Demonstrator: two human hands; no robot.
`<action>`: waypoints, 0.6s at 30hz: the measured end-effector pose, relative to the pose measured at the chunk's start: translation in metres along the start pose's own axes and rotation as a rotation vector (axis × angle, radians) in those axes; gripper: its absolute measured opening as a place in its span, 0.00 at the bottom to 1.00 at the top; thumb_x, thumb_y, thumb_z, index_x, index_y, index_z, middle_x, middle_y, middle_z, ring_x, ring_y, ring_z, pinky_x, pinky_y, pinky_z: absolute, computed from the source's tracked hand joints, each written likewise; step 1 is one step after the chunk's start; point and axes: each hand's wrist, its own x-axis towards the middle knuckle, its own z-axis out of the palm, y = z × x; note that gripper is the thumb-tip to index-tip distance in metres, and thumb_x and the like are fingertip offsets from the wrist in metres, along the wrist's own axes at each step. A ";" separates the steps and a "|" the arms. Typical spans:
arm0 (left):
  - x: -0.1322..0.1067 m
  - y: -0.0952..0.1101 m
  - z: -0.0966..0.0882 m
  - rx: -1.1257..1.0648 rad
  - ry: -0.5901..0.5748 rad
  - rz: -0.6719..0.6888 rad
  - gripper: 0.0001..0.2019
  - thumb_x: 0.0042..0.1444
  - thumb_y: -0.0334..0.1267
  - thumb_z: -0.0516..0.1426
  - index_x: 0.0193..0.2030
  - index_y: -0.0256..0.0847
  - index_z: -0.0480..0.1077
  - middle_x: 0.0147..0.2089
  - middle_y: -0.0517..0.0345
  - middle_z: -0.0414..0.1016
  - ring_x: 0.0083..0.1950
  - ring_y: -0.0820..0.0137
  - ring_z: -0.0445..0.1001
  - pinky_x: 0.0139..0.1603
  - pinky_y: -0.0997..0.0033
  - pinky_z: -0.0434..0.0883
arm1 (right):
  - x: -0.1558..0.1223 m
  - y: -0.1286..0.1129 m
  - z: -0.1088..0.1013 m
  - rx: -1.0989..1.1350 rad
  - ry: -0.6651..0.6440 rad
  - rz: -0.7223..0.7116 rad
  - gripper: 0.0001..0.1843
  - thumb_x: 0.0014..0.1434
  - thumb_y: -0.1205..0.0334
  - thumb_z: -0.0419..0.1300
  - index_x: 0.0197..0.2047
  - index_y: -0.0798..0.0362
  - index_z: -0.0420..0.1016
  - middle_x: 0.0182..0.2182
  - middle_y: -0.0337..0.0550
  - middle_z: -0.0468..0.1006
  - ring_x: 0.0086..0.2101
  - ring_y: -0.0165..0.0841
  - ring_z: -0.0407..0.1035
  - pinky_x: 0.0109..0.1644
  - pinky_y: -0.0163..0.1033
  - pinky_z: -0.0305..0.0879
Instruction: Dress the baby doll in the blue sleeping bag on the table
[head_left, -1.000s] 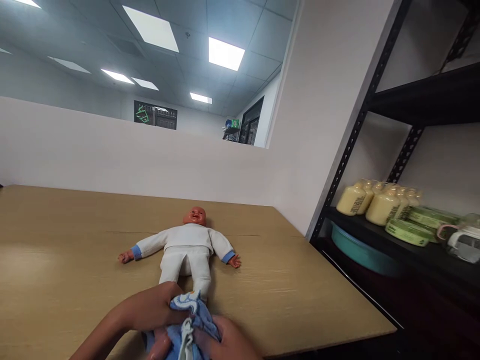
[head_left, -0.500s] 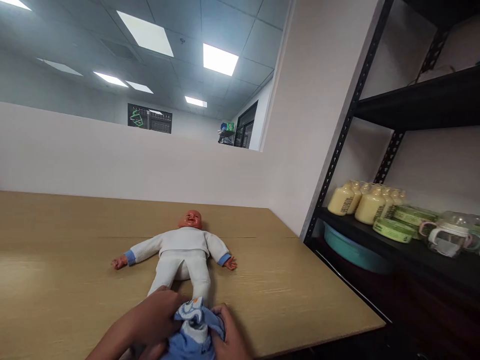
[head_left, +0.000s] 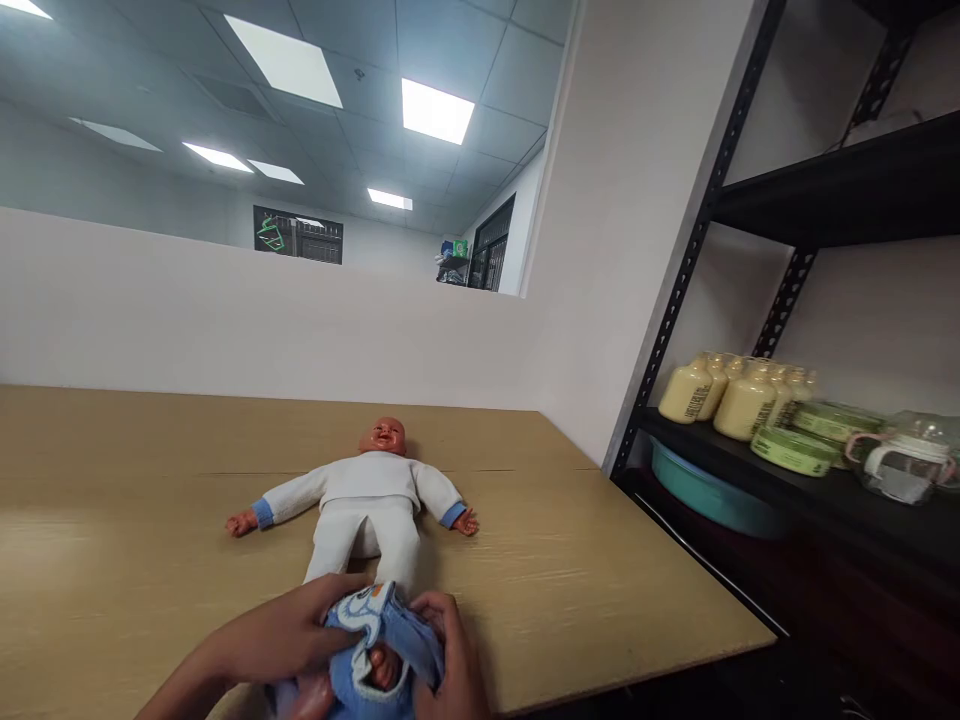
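A baby doll [head_left: 365, 489] in a white suit with blue cuffs lies on its back on the wooden table [head_left: 150, 560], arms spread, head towards the far wall. At its feet, my left hand [head_left: 289, 630] and my right hand [head_left: 450, 650] both grip a small blue garment [head_left: 382, 640] with a white pattern. The garment's opening is stretched between my fingers, and one doll foot shows inside it. Both hands are closed on the cloth, near the table's front edge.
A black metal shelf rack [head_left: 825, 190] stands to the right of the table. It holds yellow bottles [head_left: 720, 400], green lidded tubs [head_left: 802, 445], a clear cup with handles [head_left: 900, 465] and a teal basin [head_left: 705, 495]. A white partition wall [head_left: 225, 320] runs behind the table.
My hands have pulled the blue garment open and a doll foot now shows inside it. The view has shifted slightly; the doll lies as before.
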 end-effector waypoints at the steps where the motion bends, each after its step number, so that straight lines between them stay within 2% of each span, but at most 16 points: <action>1: -0.002 -0.001 -0.002 -0.028 -0.023 -0.001 0.34 0.56 0.47 0.62 0.70 0.40 0.73 0.72 0.47 0.76 0.72 0.47 0.73 0.75 0.54 0.67 | 0.002 -0.002 0.002 0.011 0.034 -0.031 0.36 0.46 0.77 0.53 0.59 0.47 0.70 0.50 0.46 0.82 0.52 0.43 0.78 0.59 0.42 0.71; 3: -0.004 -0.001 -0.003 -0.090 -0.045 0.001 0.36 0.55 0.48 0.61 0.71 0.40 0.72 0.73 0.48 0.74 0.74 0.46 0.70 0.77 0.54 0.65 | 0.010 -0.009 0.003 -0.001 0.083 -0.117 0.33 0.46 0.77 0.53 0.56 0.47 0.73 0.53 0.47 0.80 0.55 0.43 0.76 0.63 0.44 0.69; 5: -0.005 -0.002 -0.002 -0.133 -0.004 0.011 0.37 0.55 0.47 0.61 0.72 0.40 0.71 0.74 0.50 0.74 0.75 0.46 0.68 0.77 0.55 0.65 | 0.020 -0.017 0.000 0.015 0.098 -0.184 0.32 0.45 0.77 0.52 0.52 0.48 0.75 0.57 0.48 0.78 0.60 0.43 0.73 0.69 0.46 0.65; 7: -0.004 -0.003 0.002 -0.119 0.056 0.017 0.36 0.55 0.46 0.59 0.72 0.40 0.71 0.73 0.50 0.74 0.75 0.45 0.68 0.77 0.54 0.65 | 0.031 -0.020 -0.002 0.091 0.064 -0.173 0.37 0.45 0.78 0.52 0.58 0.47 0.74 0.60 0.48 0.77 0.62 0.41 0.72 0.70 0.45 0.64; 9: -0.002 -0.004 0.009 -0.086 0.112 0.057 0.33 0.56 0.43 0.58 0.70 0.40 0.73 0.70 0.48 0.77 0.72 0.46 0.71 0.76 0.53 0.66 | 0.042 -0.017 -0.005 0.182 0.004 -0.126 0.42 0.48 0.78 0.53 0.66 0.47 0.70 0.58 0.47 0.79 0.59 0.40 0.74 0.67 0.44 0.68; 10: -0.001 -0.004 0.012 -0.071 0.139 0.099 0.31 0.57 0.42 0.58 0.68 0.41 0.74 0.67 0.48 0.79 0.69 0.47 0.74 0.75 0.53 0.67 | 0.047 -0.013 -0.006 0.217 -0.029 -0.107 0.41 0.50 0.76 0.54 0.67 0.47 0.70 0.56 0.47 0.81 0.57 0.40 0.75 0.65 0.44 0.69; 12: 0.003 -0.005 0.019 -0.039 0.204 0.218 0.25 0.60 0.41 0.57 0.63 0.44 0.78 0.63 0.48 0.80 0.64 0.50 0.76 0.73 0.52 0.70 | 0.058 -0.002 -0.007 0.268 -0.063 -0.078 0.31 0.54 0.72 0.58 0.61 0.49 0.77 0.52 0.48 0.83 0.53 0.43 0.77 0.62 0.44 0.72; 14: 0.008 -0.010 0.025 -0.019 0.288 0.310 0.23 0.63 0.41 0.55 0.63 0.45 0.78 0.68 0.45 0.76 0.68 0.49 0.73 0.75 0.49 0.68 | 0.068 0.010 -0.006 0.314 -0.055 -0.026 0.22 0.56 0.67 0.61 0.54 0.50 0.81 0.48 0.47 0.85 0.50 0.44 0.78 0.59 0.46 0.74; 16: 0.015 -0.020 0.031 -0.050 0.391 0.299 0.27 0.63 0.42 0.54 0.68 0.41 0.75 0.75 0.40 0.69 0.75 0.45 0.67 0.78 0.43 0.63 | 0.076 0.020 -0.002 0.358 -0.053 0.032 0.18 0.58 0.62 0.64 0.51 0.50 0.82 0.46 0.46 0.86 0.47 0.44 0.78 0.57 0.47 0.75; 18: 0.024 -0.031 0.035 -0.121 0.483 0.238 0.31 0.62 0.44 0.54 0.71 0.37 0.71 0.75 0.38 0.69 0.76 0.43 0.67 0.79 0.40 0.62 | 0.081 0.026 0.004 0.383 -0.088 0.080 0.16 0.59 0.58 0.64 0.50 0.49 0.83 0.44 0.46 0.86 0.47 0.45 0.78 0.57 0.48 0.75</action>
